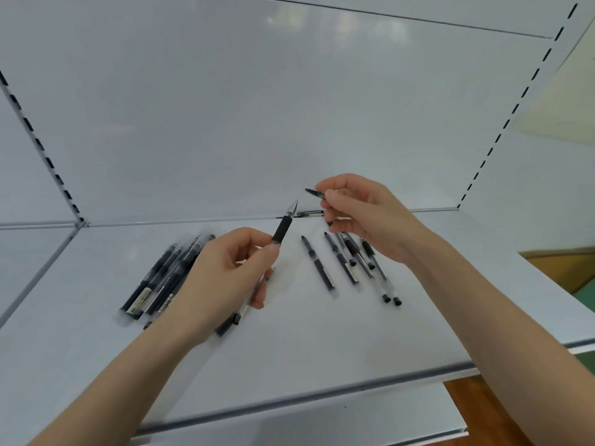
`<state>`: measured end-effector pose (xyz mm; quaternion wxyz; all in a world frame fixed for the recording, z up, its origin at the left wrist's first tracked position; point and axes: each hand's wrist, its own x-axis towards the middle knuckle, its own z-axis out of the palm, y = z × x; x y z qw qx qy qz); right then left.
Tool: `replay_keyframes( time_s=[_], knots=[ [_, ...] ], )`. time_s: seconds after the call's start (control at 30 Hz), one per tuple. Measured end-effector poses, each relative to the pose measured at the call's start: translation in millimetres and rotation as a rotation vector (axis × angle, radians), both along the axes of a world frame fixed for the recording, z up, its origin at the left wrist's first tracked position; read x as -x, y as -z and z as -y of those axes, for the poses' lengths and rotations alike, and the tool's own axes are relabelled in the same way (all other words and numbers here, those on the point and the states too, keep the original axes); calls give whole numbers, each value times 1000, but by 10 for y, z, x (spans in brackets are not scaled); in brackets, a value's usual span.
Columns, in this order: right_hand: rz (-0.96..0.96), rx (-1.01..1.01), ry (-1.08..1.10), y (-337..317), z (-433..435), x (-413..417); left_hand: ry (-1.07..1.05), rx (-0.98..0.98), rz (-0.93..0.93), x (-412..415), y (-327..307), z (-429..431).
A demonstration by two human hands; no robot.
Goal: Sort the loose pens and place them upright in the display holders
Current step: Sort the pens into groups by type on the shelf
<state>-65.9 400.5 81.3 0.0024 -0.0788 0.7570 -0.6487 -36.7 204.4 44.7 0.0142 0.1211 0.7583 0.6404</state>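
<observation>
Hands (225, 272) pinch pen (283, 228) and, perhaps, cap (315, 193).

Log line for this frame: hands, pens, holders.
left hand: holds uncapped pen, tip up | right hand: pinches likely cap | shelf: loose pens in left pile and right group | holders: none in view

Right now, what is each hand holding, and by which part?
Left hand: uncapped pen, pinched on its clear barrel just below the black grip. Right hand: likely its cap, pinched at one end; mostly hidden.
</observation>
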Motion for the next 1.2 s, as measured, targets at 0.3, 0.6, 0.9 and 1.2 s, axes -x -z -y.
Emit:
replay_keyframes(
  time_s=[0.3,0.6,0.9,1.2],
  knots=[
    [-86,-101,-59,-66,-34,-206,33,14,-27,-126,0,38],
    [-82,-280,-226,-101,15,-342,101,130,-104,-221,-77,65],
    [-30,-315,-203,145,-25,-427,119,97,0,-298,46,27],
    [-26,-213,-209,104,-52,-503,128,13,14,-311,55,-9]
  ],
)
